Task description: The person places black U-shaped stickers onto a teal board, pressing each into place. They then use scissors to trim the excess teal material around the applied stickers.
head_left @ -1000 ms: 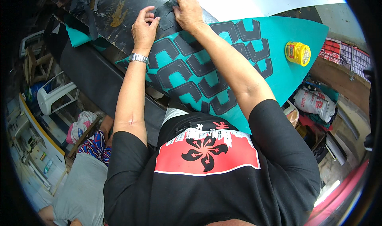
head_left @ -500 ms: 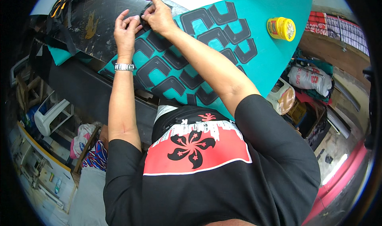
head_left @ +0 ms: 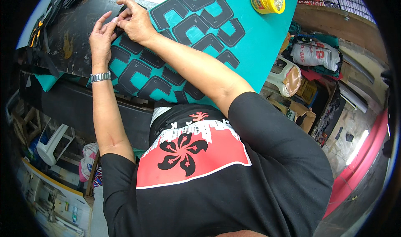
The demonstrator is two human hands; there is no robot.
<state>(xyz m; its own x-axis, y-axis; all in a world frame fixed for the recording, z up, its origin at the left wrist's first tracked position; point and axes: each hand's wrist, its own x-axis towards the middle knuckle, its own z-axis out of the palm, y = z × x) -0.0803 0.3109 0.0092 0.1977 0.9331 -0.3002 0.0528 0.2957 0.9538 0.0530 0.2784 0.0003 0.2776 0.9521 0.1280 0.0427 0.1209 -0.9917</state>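
At the far left of the teal sheet, my two hands meet over a dark, curved piece, mostly hidden by the fingers. My right hand reaches across from the right and pinches it between thumb and fingertips. My left hand, below a metal watch, has its thumb and a finger on the same piece, with the index finger raised. Several black C-shaped pieces with rounded corners lie in rows on the sheet beside my right forearm.
A yellow jar stands on the sheet's far right. Black strips with orange-handled tools lie at the table's left end. White plastic stools stand left and right below the table. A stuffed white sack sits at the right.
The view has shifted, so the table, jar and hands appear farther left and the sheet higher. My hands stay together at the dark piece, with the fingers slightly rearranged.
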